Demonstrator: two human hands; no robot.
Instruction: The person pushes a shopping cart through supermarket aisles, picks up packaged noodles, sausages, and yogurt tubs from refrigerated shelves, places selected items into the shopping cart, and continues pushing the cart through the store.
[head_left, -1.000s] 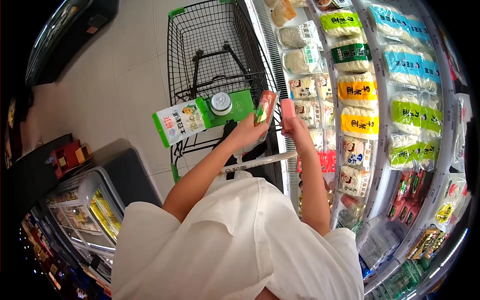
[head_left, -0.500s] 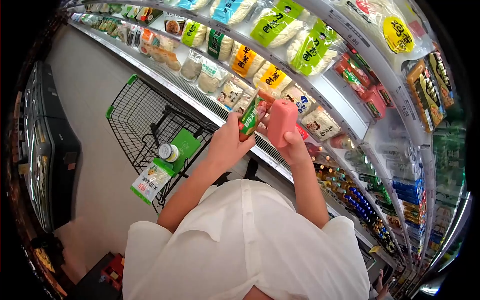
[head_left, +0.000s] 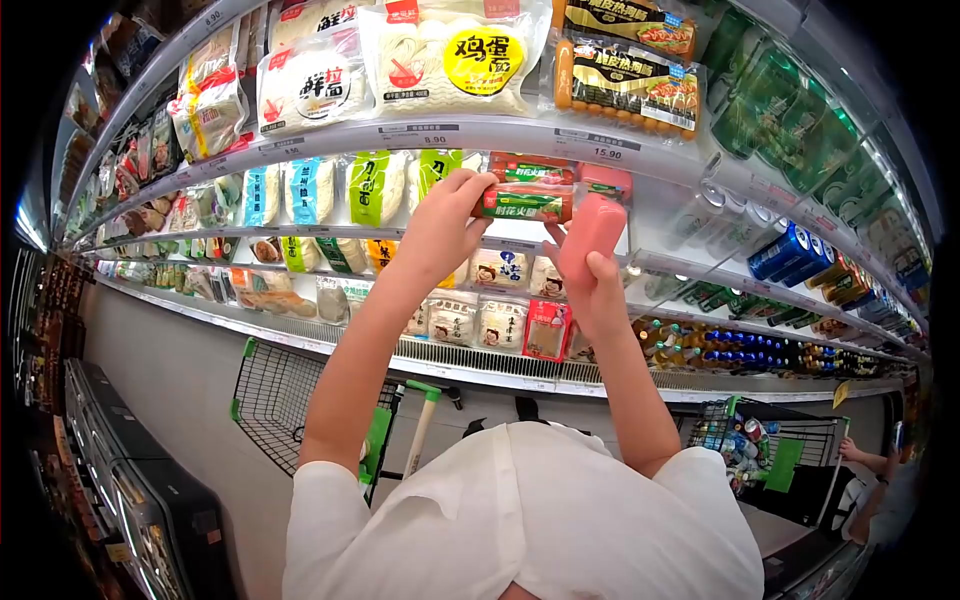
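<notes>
My left hand (head_left: 447, 222) is closed on the left end of a sausage pack with a green and red label (head_left: 522, 204), held level at the middle shelf. Just behind it lie similar sausage packs (head_left: 532, 168) on that shelf. My right hand (head_left: 592, 285) grips a smooth pink block-shaped package (head_left: 593, 240), held upright and tilted, right of the sausage pack. Another pink package (head_left: 606, 180) sits on the shelf behind it. Bags of noodles with green labels (head_left: 368, 190) stand left of my left hand.
Above, a shelf edge with price tags (head_left: 420, 135) carries noodle bags and hot dog packs (head_left: 628, 88). Blue cans (head_left: 785, 252) stand at right. My side has a shopping cart (head_left: 275, 400) at lower left. Another loaded cart (head_left: 770, 450) and a person's arm (head_left: 868, 457) are at lower right.
The view has turned toward the shelves. Both hands have risen to the middle shelf, and the sausage pack has gone from tilted to level. The cart now appears lower in view.
</notes>
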